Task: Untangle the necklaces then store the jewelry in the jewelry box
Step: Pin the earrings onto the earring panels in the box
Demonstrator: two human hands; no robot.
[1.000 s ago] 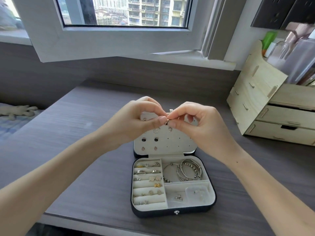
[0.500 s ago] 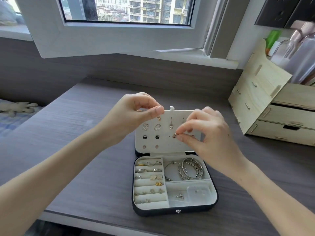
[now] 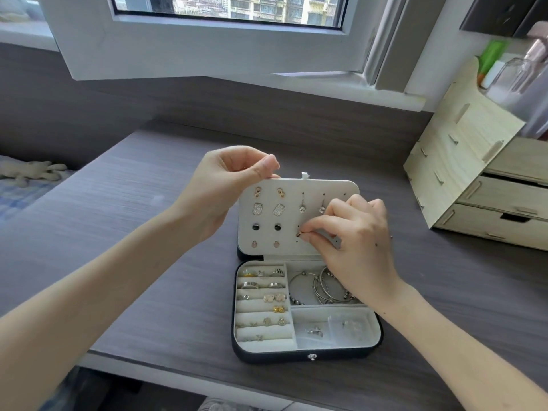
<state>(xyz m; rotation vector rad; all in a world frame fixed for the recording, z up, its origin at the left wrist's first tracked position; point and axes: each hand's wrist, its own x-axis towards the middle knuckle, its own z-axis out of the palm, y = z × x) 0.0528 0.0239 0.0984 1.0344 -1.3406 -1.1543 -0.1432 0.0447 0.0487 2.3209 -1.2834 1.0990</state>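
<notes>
A black jewelry box (image 3: 305, 355) lies open on the grey desk. Its white earring panel (image 3: 329, 186) stands upright at the back with several earrings pinned in rows. My right hand (image 3: 355, 244) pinches a small gold earring (image 3: 299, 233) against the panel's third row. My left hand (image 3: 228, 185) is at the panel's top left corner with thumb and fingers pinched together; whether it holds something small there is not visible. The tray below holds rings and studs in slots at the left, silver bangles (image 3: 320, 284) at the upper right, and small pieces at the lower right.
A pale wooden drawer organiser (image 3: 474, 185) stands at the right with bottles on top. An open window frame (image 3: 207, 51) hangs over the desk's back. A soft toy (image 3: 26, 170) lies on bedding at far left. The desk's front edge (image 3: 148, 363) runs just below the box.
My hands have parted from a joint pinch above the box. The right hand moved down with the earring to the panel; the left stayed near the panel's top left corner.
</notes>
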